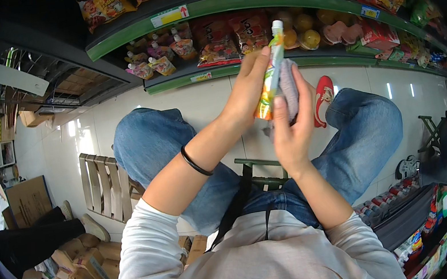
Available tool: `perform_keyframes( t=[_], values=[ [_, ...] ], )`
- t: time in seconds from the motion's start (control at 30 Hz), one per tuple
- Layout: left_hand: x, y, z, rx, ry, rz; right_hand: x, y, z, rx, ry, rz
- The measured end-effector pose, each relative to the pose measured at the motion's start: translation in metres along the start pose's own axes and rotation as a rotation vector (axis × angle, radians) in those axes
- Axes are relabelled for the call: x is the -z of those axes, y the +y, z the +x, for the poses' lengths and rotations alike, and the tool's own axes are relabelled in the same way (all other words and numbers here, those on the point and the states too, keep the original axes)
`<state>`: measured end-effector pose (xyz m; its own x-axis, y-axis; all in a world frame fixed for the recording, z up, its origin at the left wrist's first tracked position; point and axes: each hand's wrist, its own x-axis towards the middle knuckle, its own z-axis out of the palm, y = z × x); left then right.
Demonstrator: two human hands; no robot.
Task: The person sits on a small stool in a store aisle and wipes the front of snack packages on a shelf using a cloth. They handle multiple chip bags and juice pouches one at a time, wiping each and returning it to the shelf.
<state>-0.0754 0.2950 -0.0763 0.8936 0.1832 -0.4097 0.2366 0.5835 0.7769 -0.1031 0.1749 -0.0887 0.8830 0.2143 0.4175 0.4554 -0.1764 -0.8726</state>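
My left hand (253, 83) grips a yellow, green and orange spouted drink pouch (274, 75) by its side, its white cap pointing up toward the shelf. In my right hand (296, 124) is a greyish cloth (288, 86), bunched between the fingers and the thumb. The cloth is right beside the pouch, against its right side; part of it is hidden by my fingers. Just beyond my hands, several small spouted pouches (160, 52) stand on the lower shelf (234, 70), left of red snack bags (215, 41).
Round fruit-coloured cups (309, 39) sit right of the bags. Above runs a green-edged shelf (221, 6) with snack bags. A slatted folding stool (103, 188) stands at left, cardboard boxes (83, 273) at lower left. Other people's legs (35, 245) show at left and right (439, 163).
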Motion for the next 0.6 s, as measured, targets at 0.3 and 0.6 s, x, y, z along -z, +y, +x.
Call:
perform_keyframes(
  t=[0.3,0.6],
  values=[
    [0.023,-0.006,0.006,0.319,-0.357,-0.411,-0.005,0.01,0.021,0.256,-0.075,-0.157],
    [0.036,0.004,-0.006,0.305,-0.515,-0.7,-0.002,0.002,0.041,0.224,-0.094,-0.067]
  ],
)
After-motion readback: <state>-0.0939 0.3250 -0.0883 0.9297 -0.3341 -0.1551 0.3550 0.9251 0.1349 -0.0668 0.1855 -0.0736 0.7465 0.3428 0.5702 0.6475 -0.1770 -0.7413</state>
